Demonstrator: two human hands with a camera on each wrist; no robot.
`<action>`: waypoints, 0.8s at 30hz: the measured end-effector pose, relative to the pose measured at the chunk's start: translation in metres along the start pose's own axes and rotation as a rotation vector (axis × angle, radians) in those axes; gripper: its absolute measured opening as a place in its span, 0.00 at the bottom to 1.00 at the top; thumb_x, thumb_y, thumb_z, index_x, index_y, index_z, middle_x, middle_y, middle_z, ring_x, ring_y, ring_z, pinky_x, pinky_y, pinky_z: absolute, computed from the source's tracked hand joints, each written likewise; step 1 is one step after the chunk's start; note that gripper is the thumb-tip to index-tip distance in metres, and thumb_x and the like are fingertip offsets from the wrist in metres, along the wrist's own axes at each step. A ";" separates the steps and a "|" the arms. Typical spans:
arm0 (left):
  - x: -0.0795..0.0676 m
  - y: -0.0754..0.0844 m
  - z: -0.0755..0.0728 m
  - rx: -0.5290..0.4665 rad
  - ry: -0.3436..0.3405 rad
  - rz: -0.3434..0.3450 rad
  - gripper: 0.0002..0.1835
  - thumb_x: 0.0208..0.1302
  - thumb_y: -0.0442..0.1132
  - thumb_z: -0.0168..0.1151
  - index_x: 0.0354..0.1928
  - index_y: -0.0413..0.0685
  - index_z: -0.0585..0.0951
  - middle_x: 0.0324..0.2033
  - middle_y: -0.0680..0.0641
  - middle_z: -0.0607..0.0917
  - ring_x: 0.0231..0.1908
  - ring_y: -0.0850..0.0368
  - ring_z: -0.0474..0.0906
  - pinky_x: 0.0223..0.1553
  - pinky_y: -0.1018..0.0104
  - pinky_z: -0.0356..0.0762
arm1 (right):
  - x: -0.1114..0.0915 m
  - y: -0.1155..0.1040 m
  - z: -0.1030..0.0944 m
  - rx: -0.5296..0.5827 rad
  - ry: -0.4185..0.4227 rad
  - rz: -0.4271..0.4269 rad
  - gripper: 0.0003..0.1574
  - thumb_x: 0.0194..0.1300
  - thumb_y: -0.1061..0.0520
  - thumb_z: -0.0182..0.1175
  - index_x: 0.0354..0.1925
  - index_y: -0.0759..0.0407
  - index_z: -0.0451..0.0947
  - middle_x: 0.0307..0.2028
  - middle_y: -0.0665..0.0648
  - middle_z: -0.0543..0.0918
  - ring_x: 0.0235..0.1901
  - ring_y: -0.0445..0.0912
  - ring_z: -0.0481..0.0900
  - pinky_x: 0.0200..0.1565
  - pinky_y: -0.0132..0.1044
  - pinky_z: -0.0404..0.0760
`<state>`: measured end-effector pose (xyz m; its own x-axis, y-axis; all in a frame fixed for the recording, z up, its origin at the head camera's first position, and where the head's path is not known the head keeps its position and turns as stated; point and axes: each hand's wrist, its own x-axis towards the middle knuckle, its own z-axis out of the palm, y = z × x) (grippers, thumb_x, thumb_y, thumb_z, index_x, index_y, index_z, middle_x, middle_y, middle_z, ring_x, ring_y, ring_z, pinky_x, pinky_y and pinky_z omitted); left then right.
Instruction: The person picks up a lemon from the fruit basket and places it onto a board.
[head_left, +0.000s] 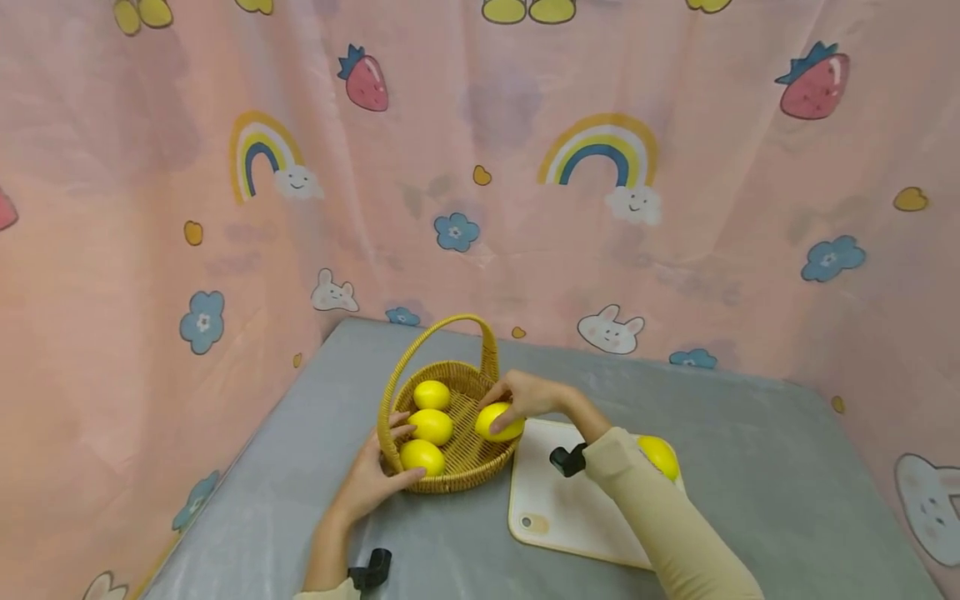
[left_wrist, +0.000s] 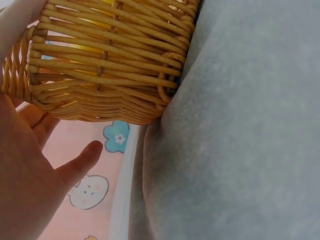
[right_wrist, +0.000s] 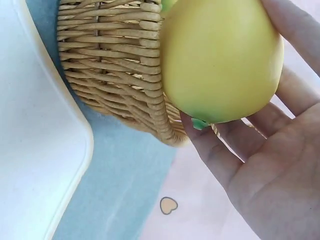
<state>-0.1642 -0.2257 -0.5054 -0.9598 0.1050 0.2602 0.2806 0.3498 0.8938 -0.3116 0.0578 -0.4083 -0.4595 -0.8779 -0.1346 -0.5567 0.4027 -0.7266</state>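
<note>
A round wicker basket [head_left: 457,482] with a tall arched handle stands on the table and has three yellow lemons along its left side: a rear one [head_left: 432,395], a middle one [head_left: 431,427] and a front one [head_left: 422,457]. My left hand [head_left: 367,479] grips the basket's left rim by the handle's foot, some fingers reaching over the edge. In the left wrist view, one finger of the left hand [left_wrist: 30,175] sticks out clear of the wicker. My right hand [head_left: 528,395] holds another lemon [right_wrist: 220,60], green at its stem end, at the basket's right rim.
Right of the basket lies a white cutting board [head_left: 555,492] with a tan edge. Another lemon [head_left: 658,457] is on its far right part, partly behind the right sleeve [head_left: 675,525]. A grey cloth covers the table [head_left: 262,500]; a pink patterned curtain [head_left: 420,150] hangs behind.
</note>
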 end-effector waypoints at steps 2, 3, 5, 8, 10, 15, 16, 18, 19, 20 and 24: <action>0.000 0.000 0.000 0.007 0.000 0.003 0.35 0.56 0.41 0.76 0.66 0.42 0.75 0.72 0.42 0.64 0.73 0.38 0.51 0.66 0.32 0.53 | -0.004 0.001 -0.001 0.008 0.024 -0.009 0.27 0.61 0.57 0.71 0.56 0.68 0.81 0.49 0.58 0.86 0.43 0.43 0.82 0.45 0.32 0.81; 0.000 0.000 0.000 0.011 -0.002 0.006 0.35 0.56 0.41 0.76 0.66 0.42 0.75 0.72 0.42 0.64 0.73 0.38 0.51 0.66 0.32 0.54 | -0.007 0.001 -0.002 0.017 0.036 -0.010 0.26 0.62 0.57 0.71 0.56 0.69 0.81 0.49 0.59 0.86 0.44 0.43 0.83 0.45 0.33 0.81; 0.000 0.000 0.000 0.012 -0.003 0.007 0.35 0.57 0.41 0.76 0.66 0.42 0.75 0.72 0.42 0.64 0.73 0.37 0.50 0.65 0.31 0.53 | -0.012 0.002 -0.003 0.037 0.061 -0.012 0.25 0.62 0.57 0.71 0.55 0.68 0.82 0.50 0.60 0.86 0.45 0.45 0.83 0.46 0.34 0.81; 0.000 0.001 0.000 0.006 -0.006 0.007 0.35 0.57 0.40 0.76 0.66 0.41 0.74 0.72 0.41 0.63 0.74 0.37 0.48 0.66 0.31 0.53 | -0.020 0.005 -0.007 0.070 0.101 -0.008 0.24 0.62 0.58 0.71 0.53 0.69 0.82 0.49 0.60 0.86 0.45 0.46 0.84 0.46 0.36 0.82; 0.001 0.001 -0.001 0.003 -0.006 0.010 0.35 0.57 0.40 0.76 0.67 0.41 0.74 0.72 0.41 0.63 0.74 0.37 0.47 0.66 0.30 0.51 | -0.025 0.007 -0.009 0.077 0.120 -0.001 0.23 0.62 0.59 0.70 0.53 0.70 0.82 0.47 0.60 0.87 0.44 0.46 0.84 0.46 0.37 0.82; 0.002 0.002 -0.003 0.010 -0.009 0.020 0.36 0.57 0.40 0.76 0.67 0.40 0.74 0.72 0.40 0.63 0.74 0.38 0.46 0.67 0.30 0.50 | -0.039 0.013 -0.012 0.071 0.144 0.029 0.24 0.61 0.59 0.71 0.52 0.72 0.82 0.44 0.58 0.87 0.41 0.45 0.83 0.44 0.36 0.83; 0.002 0.002 -0.003 0.013 -0.009 0.020 0.36 0.57 0.40 0.76 0.67 0.41 0.74 0.72 0.40 0.63 0.74 0.37 0.47 0.67 0.30 0.50 | -0.041 0.014 -0.013 0.070 0.147 0.036 0.24 0.61 0.59 0.71 0.52 0.72 0.82 0.44 0.58 0.87 0.41 0.45 0.83 0.44 0.36 0.83; 0.001 0.002 -0.003 0.020 -0.007 0.024 0.36 0.57 0.40 0.75 0.67 0.41 0.74 0.72 0.40 0.63 0.74 0.36 0.48 0.66 0.29 0.50 | -0.047 0.015 -0.013 0.075 0.148 0.053 0.24 0.60 0.59 0.71 0.52 0.72 0.82 0.44 0.58 0.87 0.40 0.46 0.84 0.44 0.36 0.83; 0.001 0.002 -0.003 0.025 -0.005 0.025 0.35 0.57 0.40 0.75 0.67 0.41 0.74 0.71 0.40 0.63 0.73 0.35 0.48 0.66 0.29 0.49 | -0.049 0.017 -0.012 0.076 0.146 0.059 0.24 0.60 0.59 0.72 0.52 0.72 0.82 0.43 0.58 0.87 0.40 0.46 0.84 0.43 0.37 0.83; 0.000 0.002 -0.003 0.030 -0.005 0.026 0.35 0.57 0.40 0.75 0.67 0.41 0.74 0.71 0.40 0.63 0.73 0.35 0.48 0.65 0.28 0.49 | -0.051 0.018 -0.011 0.077 0.143 0.069 0.24 0.60 0.59 0.72 0.52 0.71 0.82 0.43 0.57 0.87 0.40 0.46 0.84 0.43 0.37 0.83; 0.000 0.003 -0.001 0.027 -0.006 0.025 0.35 0.57 0.40 0.75 0.66 0.42 0.75 0.71 0.41 0.64 0.73 0.35 0.49 0.65 0.28 0.50 | -0.060 0.023 -0.007 0.086 0.123 0.098 0.21 0.60 0.60 0.72 0.50 0.69 0.83 0.42 0.57 0.87 0.41 0.47 0.83 0.44 0.38 0.83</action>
<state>-0.1632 -0.2257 -0.5028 -0.9525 0.1198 0.2799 0.3045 0.3724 0.8767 -0.3021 0.1219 -0.4122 -0.5927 -0.7951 -0.1286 -0.4459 0.4569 -0.7697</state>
